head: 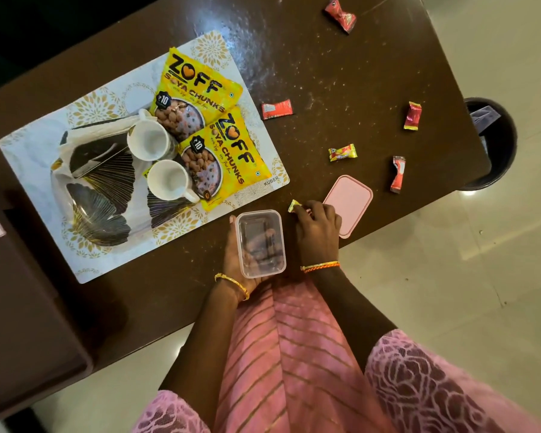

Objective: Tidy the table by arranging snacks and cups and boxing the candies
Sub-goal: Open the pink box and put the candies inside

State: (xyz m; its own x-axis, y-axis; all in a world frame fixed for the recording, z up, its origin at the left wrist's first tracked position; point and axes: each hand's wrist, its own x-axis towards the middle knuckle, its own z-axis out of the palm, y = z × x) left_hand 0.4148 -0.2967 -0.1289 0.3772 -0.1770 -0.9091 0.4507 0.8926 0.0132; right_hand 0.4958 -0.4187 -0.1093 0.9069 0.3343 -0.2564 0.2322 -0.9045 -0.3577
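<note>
Two hands at lower centre: left hand [236, 260] cradles clear box [260, 243] from beneath, fingers curled round it; right hand [317, 228] pinches yellow candy [294, 205] just beside pink lid [350, 203]. Five candies lie scattered on table [356, 73], right half. Cups [149, 142] and snack packets [197, 85] on tray [44, 151], left.

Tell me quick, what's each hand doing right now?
Left hand: holds the clear plastic box from underneath.
Right hand: pinches a yellow candy.
</note>
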